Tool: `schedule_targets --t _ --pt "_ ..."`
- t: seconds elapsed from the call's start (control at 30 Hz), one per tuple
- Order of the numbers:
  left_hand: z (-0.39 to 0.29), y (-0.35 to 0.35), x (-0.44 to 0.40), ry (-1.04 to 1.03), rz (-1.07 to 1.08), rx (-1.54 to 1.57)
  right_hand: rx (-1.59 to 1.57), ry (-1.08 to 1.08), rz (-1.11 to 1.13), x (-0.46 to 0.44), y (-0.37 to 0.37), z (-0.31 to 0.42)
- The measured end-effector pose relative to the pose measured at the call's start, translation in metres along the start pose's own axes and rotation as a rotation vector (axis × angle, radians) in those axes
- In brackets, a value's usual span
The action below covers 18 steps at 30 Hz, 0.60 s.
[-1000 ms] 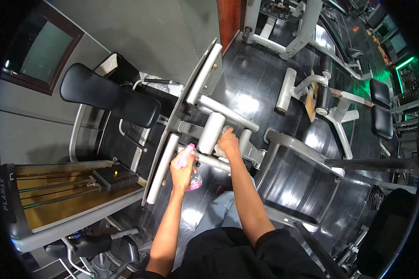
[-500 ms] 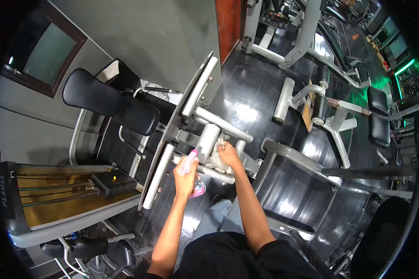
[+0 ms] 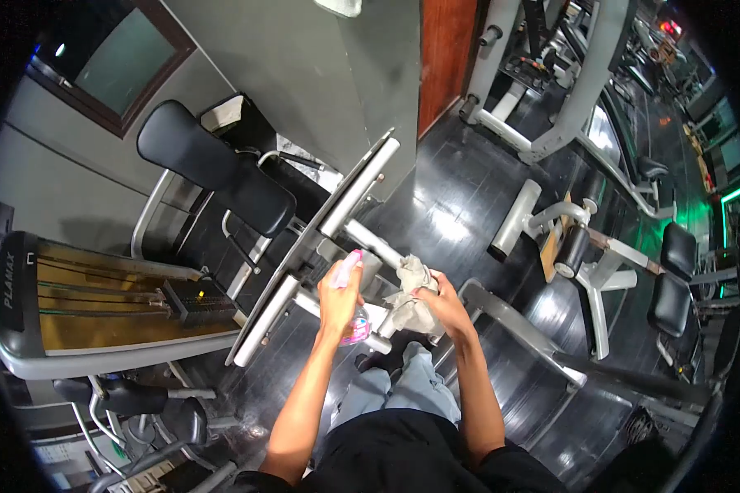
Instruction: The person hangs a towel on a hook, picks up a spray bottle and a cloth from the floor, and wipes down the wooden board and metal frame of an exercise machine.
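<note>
**Bottle in left, cloth in right, both over the metal frame**

Looking down through the head camera, I am seeing two bare hands working above a silver-grey tubular metal frame (image 3: 372, 240). The left hand (image 3: 335, 306) is curling closed around the neck of a pink-and-clear plastic spray bottle (image 3: 358, 329), whose pink head is showing above the grip and whose clear body is hanging below it. I cannot tell whether a finger is pressing the trigger.

The right hand (image 3: 447, 307) is pinching a crumpled, pale beige cloth (image 3: 413, 311) between thumb and fingers. The cloth is bunching above the grip and drooping below it, over the side of the frame nearer that hand. Whether it is touching the metal, I cannot tell.

Surroundings: two pale, rounded metal bars (image 3: 360, 187) are lying along a dark plate beyond the frame. Past that plate, a black padded seat (image 3: 259, 199) is standing near the wall. A dark weight stack with a yellow marker (image 3: 196, 297) is sitting farther left.

Progress: both items are being held, neither being set down, so I am judging the work as under way. The metal is showing me no clear line between finished and unfinished parts; how much is remaining, I cannot tell.
</note>
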<state>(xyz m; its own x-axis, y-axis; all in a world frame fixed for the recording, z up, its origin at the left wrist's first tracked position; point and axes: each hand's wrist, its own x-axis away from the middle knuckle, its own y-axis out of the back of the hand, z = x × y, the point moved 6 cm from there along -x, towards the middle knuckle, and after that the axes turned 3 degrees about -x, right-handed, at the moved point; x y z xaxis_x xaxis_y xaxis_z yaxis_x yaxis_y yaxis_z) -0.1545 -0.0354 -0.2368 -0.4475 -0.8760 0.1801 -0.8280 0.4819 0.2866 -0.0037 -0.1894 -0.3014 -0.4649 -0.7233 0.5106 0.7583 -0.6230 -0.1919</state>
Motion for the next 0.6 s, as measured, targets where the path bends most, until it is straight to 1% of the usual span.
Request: schedule_targets --t 0.07,0.1,0.23,0.3,0.33,0.4,0.43,0.5,0.53,0.6 --pt "0.000 -0.004 -0.006 0.050 -0.016 -0.048 -0.103 0.064 0.077 -0.011 0.006 0.006" --pt "0.001 -0.005 -0.008 0.054 -0.029 -0.046 -0.138 0.095 0.071 -0.012 0.007 0.013" --pt "0.008 -0.008 -0.015 0.112 -0.064 -0.066 -0.151 0.135 0.058 -0.023 0.011 0.028" --pt "0.015 -0.010 -0.015 0.144 -0.075 -0.071 -0.122 0.236 0.020 -0.028 0.012 0.040" --pt "0.021 -0.010 -0.015 0.160 -0.080 -0.063 -0.116 0.232 0.034 -0.034 0.011 0.040" --pt "0.027 -0.010 -0.012 0.184 -0.099 -0.049 0.012 0.314 0.065 -0.043 0.007 0.043" --pt "0.027 -0.010 -0.010 0.199 -0.116 -0.019 0.020 0.311 0.080 -0.048 0.003 0.043" --pt "0.033 -0.008 -0.008 0.215 -0.143 0.014 0.380 0.572 0.067 -0.051 -0.017 0.056" --pt "0.040 -0.007 -0.008 0.212 -0.153 0.054 0.383 0.573 0.079 -0.054 -0.028 0.059" --pt "0.050 -0.005 -0.005 0.208 -0.171 0.098 0.572 0.688 0.096 -0.058 -0.059 0.068"
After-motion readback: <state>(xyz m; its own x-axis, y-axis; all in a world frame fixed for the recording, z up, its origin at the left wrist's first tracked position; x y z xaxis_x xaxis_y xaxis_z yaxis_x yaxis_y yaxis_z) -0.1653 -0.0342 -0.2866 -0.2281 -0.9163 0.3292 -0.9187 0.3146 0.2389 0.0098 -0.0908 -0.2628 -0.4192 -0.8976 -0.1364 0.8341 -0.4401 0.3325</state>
